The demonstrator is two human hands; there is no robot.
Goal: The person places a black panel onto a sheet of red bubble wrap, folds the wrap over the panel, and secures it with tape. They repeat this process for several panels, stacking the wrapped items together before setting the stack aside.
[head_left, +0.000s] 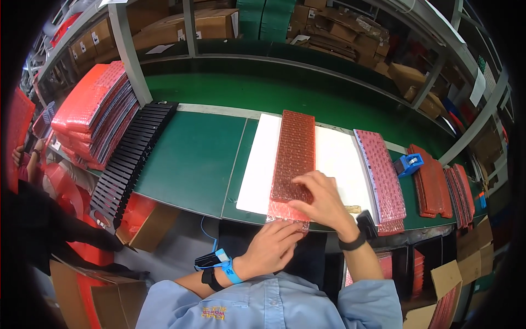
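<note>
A long flat item in a red bubble-wrap bag lies lengthwise across a white sheet on the green worktop. Its paler flap hangs at the near end. My left hand is at that end, fingers closed over the flap's edge; their undersides are hidden. Over the lower right part of the bag, my right hand is bent with thumb and fingers apart, the fingertips on or just above the wrap. A small tan piece lies beside my right hand; its kind is unclear.
Pink bubble-wrapped packs lie to the right, then a blue tape dispenser and red packs. A black slatted rack and tall stack of red packs stand left. Another person's hand shows far left. Open cartons sit below.
</note>
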